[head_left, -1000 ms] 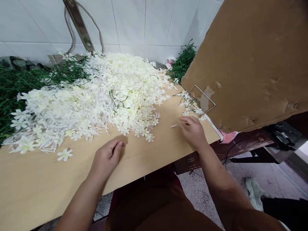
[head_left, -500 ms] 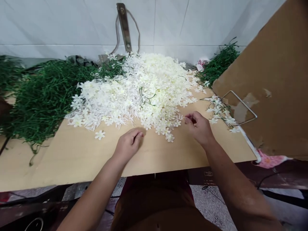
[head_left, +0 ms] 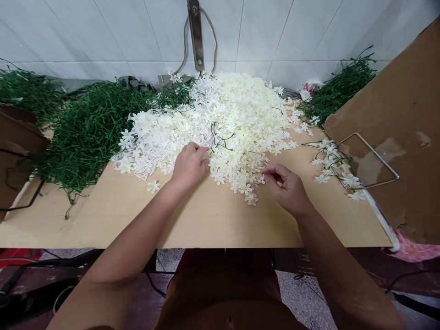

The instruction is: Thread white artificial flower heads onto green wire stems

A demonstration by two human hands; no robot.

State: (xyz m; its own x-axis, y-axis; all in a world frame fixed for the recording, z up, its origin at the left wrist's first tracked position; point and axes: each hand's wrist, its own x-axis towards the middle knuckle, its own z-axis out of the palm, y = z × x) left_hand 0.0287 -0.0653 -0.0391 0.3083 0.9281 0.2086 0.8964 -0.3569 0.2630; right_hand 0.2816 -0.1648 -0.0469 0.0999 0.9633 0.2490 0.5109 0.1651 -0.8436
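Note:
A large heap of white artificial flowers (head_left: 247, 119) spreads over the cardboard-topped table. On its front slope lies a branched green plastic stem (head_left: 222, 140). My left hand (head_left: 190, 164) rests at the heap's near edge, fingers curled together and fingertips close beside this stem's lower end. Whatever is between those fingertips is hidden. At the right edge of the heap, my right hand (head_left: 286, 187) is closed in a pinch, thumb against forefinger, by the outermost blossoms. Anything in that pinch is too small to name. One loose white flower (head_left: 153, 186) lies left of my left forearm.
Green plastic stems (head_left: 89, 128) are piled on the left, with another green bunch (head_left: 340, 87) at the back right. Flowers on stems (head_left: 332, 160) lie by a tall cardboard box (head_left: 395, 137) with a wire handle. A second box (head_left: 19, 151) stands at far left.
My left hand has moved forward and up to the heap beside the green stem. My right hand stays near the heap's right edge, still pinched. The view has shifted left.

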